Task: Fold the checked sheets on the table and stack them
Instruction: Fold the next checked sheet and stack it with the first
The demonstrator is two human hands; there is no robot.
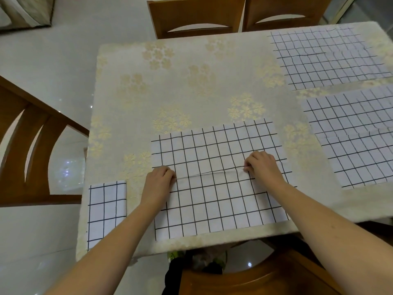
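Both the left hand (160, 177) and right hand (260, 165) have a closed grip on the sheet (214, 188) lying at the desk's (191, 81) near edge, mid-fold; next it likely needs carrying across and aligning edges.

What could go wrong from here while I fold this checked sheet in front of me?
1. Both hands, left hand and right hand, pinch one ridge across the middle sheet; an uneven pull may skew the fold.
2. Its near edge lies close to the table edge, so it might slide off.
3. The folded sheet sits at the table's left corner beside your left forearm, which could nudge it off.
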